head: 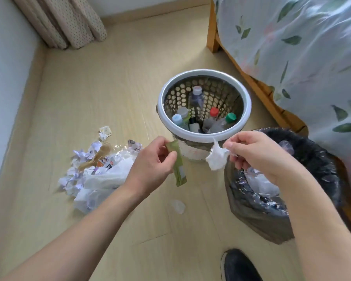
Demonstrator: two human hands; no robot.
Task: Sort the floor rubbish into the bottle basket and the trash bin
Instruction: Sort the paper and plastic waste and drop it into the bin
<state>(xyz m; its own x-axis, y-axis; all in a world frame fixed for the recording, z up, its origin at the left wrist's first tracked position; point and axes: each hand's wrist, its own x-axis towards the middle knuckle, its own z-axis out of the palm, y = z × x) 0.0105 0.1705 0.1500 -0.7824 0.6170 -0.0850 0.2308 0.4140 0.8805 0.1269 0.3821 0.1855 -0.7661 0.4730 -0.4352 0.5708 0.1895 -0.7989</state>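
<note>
Two scraps are mid-sort: the left hand (150, 163) pinches a green wrapper (178, 169), the right hand (257, 153) a crumpled tissue (217, 157), both likely owed to the trash bin (312, 153) just under the right hand, not the bottle basket (204, 136) beyond.

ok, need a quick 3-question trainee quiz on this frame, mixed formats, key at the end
1. True or false: the left hand holds a green wrapper.
2. Multiple choice: the crumpled white tissue pinched by the right hand hangs closest to: A) the curtain, B) the edge of the black-lined trash bin, C) the shoe.
3. Fill in: the bottles, among them one with a red cap and one with a green cap, stand inside the ______ with the white rim.

Key: 1 true; 2 B; 3 basket.
</note>
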